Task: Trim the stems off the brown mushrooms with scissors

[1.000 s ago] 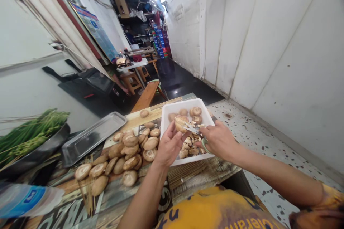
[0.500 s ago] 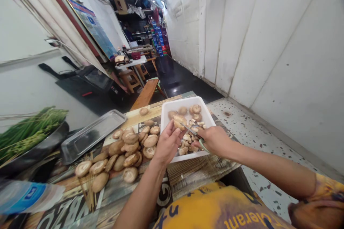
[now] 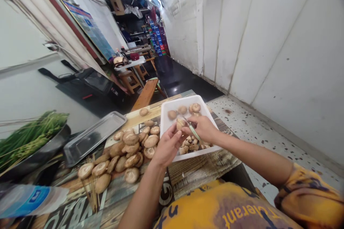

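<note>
Over a white plastic tray (image 3: 166, 105), my left hand (image 3: 170, 143) is closed on a brown mushroom (image 3: 181, 123). My right hand (image 3: 204, 128) grips scissors (image 3: 194, 132) with pale green handles, the blades reaching up to that mushroom. Whether the blades touch it I cannot tell. Cut mushroom pieces (image 3: 189, 145) lie in the near part of the tray, and a few whole mushrooms (image 3: 195, 108) sit toward its far side. Left of the tray, a heap of whole mushrooms (image 3: 130, 146) is spread on the wood-patterned table (image 3: 199, 171).
At the left stand a metal bowl of green vegetables (image 3: 34, 128), a shallow metal tray (image 3: 94, 137) and a lying plastic bottle (image 3: 34, 198). Thin wooden skewers (image 3: 90, 189) lie near the mushroom heap. Beyond the table is a wooden bench (image 3: 145, 94); a white wall (image 3: 255, 43) runs along the right.
My right hand has moved left and slightly up with the scissors, closer to my left hand. The mushroom in my left hand is turned differently. The view has shifted slightly.
</note>
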The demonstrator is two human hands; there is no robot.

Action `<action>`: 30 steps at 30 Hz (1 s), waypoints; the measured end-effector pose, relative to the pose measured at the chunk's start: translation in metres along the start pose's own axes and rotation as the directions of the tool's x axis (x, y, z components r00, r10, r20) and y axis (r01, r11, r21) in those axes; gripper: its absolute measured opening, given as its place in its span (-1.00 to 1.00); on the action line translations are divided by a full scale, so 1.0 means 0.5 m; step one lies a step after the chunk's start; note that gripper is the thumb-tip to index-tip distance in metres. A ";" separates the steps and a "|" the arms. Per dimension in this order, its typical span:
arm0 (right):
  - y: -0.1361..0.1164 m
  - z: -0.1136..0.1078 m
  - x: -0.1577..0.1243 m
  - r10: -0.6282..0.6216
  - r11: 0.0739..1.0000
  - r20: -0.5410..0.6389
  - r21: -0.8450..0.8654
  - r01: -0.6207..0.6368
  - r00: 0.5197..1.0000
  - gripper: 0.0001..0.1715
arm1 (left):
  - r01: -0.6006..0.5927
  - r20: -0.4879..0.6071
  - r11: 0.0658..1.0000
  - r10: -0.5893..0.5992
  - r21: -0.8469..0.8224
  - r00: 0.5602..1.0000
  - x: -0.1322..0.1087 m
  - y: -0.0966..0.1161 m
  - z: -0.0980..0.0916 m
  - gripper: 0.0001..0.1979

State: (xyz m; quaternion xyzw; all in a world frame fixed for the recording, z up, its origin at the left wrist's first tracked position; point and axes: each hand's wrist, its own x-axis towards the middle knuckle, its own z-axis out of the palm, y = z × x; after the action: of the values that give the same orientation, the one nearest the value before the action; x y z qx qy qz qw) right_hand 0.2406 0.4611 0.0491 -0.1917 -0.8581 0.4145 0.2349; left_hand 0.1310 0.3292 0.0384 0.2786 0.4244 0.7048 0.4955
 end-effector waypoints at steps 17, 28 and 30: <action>-0.001 0.014 0.028 0.187 0.768 0.298 0.550 -0.329 0.936 -0.68 | 0.091 0.012 0.996 -0.091 -0.022 0.996 -0.030 0.014 -0.064 -0.49; -0.012 0.027 0.023 0.232 0.918 0.182 0.284 -0.277 0.956 -0.83 | -0.117 0.042 0.950 0.109 0.289 0.993 -0.021 -0.025 -0.050 -0.43; -0.007 0.025 0.022 0.219 0.950 0.111 0.204 -0.238 0.969 -0.85 | -0.132 0.030 0.942 0.129 0.310 0.991 -0.022 -0.025 -0.045 -0.44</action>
State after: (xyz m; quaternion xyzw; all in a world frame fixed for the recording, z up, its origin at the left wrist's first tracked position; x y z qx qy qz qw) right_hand 0.2241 0.4570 0.0474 -0.2448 -0.7894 0.5376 0.1670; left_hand 0.1223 0.3133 0.0167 0.3840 0.5084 0.6592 0.3996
